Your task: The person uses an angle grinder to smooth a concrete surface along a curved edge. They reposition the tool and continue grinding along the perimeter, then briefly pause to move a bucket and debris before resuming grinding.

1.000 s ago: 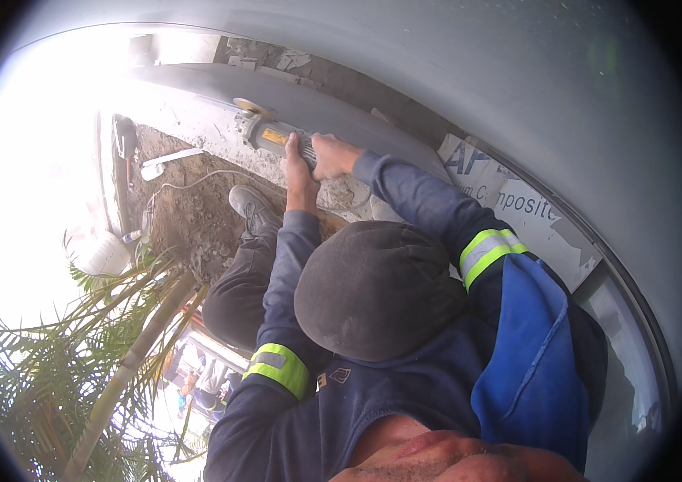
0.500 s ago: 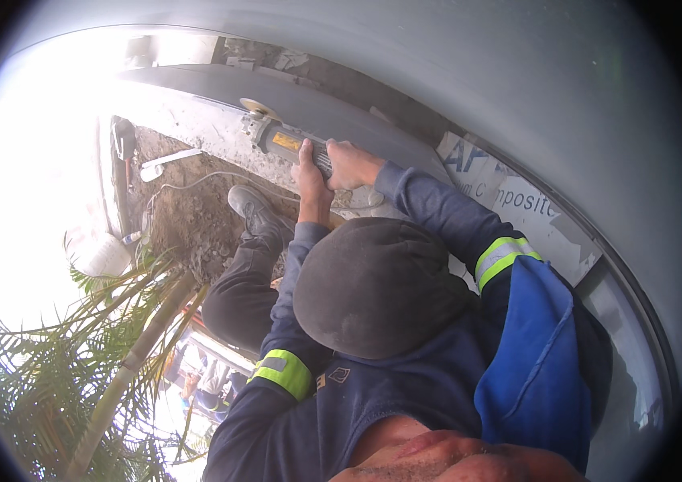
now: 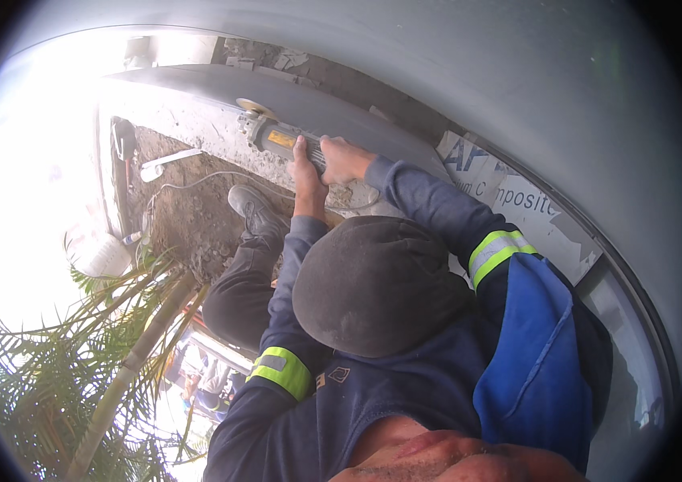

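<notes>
Both my hands are closed around the grey body of an angle grinder with a yellow label. My left hand wraps the near side of its body, thumb up along it. Beside it, my right hand grips the rear end. A pale round disc sits at the grinder's far left end, at the edge between a dark grey panel strip and a pale concrete ledge. Whether the disc touches that edge I cannot tell.
A cable runs across bare soil near my shoe. A white bucket and a palm stand at left. Printed protective film peels from the large grey panel at right. Another person shows small, lower left.
My hands and the angle grinder have shifted slightly to the left along the ledge. My right forearm has moved left with them. Both hands keep their grip.
</notes>
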A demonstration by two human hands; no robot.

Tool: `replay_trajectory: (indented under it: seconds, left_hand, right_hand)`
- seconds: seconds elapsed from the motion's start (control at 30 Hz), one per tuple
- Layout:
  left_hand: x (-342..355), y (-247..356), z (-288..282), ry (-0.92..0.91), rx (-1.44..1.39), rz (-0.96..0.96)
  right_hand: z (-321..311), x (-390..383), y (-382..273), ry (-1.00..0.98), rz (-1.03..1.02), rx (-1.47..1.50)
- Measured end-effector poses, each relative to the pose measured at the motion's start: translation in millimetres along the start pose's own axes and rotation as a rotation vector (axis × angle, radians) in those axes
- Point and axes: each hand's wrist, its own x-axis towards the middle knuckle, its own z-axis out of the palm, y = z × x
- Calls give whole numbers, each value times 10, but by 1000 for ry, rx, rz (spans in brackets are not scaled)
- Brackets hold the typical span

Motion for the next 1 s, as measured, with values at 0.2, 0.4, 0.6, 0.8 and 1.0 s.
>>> replay_trajectory:
  seconds: [0.2,0.4,0.6,0.8,1.0]
  left_hand:
    - [158,33,-49,13,-20,27]
    - [244,100,-69,24,-33,25]
    - [136,127,-15,20,-43,5]
    - [-157,-9,82,7,-13,5]
    - [-264,-103,181,22,-54,14]
  right_hand:
    - [-17,144,-63,-30,14,-4]
    - [-69,220,-170,-50,19,-18]
    - [-32,197,-121,-39,17,-19]
    - [-33,-160,21,36,-40,11]
    - [-108,-291,62,23,2,-13]
